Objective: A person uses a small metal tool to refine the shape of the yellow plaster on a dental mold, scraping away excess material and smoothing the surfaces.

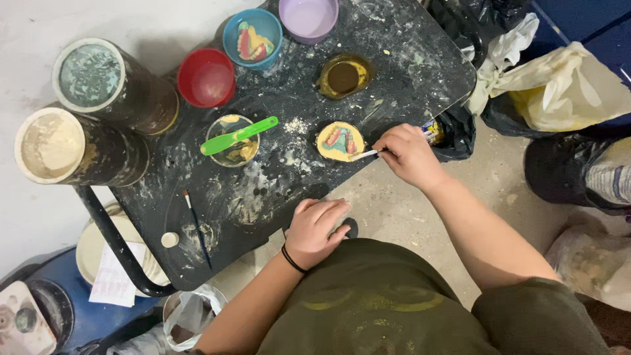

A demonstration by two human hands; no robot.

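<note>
1. On the dark, paint-spattered table point(394, 72), everything counted below is laid out; one table is seen.
2. Two tall cylindrical tubs are stood at the far left: one with greenish contents point(90, 74) and one with pale beige contents point(51, 145).
3. Three plastic bowls are lined along the far edge: one red bowl point(206, 77), one blue bowl point(252, 37) with a coloured lump inside, and one lilac bowl point(308, 17).
4. Two round cups are placed mid-table: one brown-filled cup point(343, 76) and one clear cup point(233, 141), across which one green spatula point(238, 135) is laid.
5. One round yellow disc point(340, 141), painted red and teal, is set near the table's near edge, just beside the right hand.
6. Two hands are seen: the right hand point(411, 156) is closed around one thin tool point(365, 155), whose tip touches the disc; the left hand point(315, 231), with a black wristband, is rested loosely curled at the table edge, holding nothing.
7. One slim paintbrush point(197, 227) is left lying near one small white cap point(170, 240).
</note>
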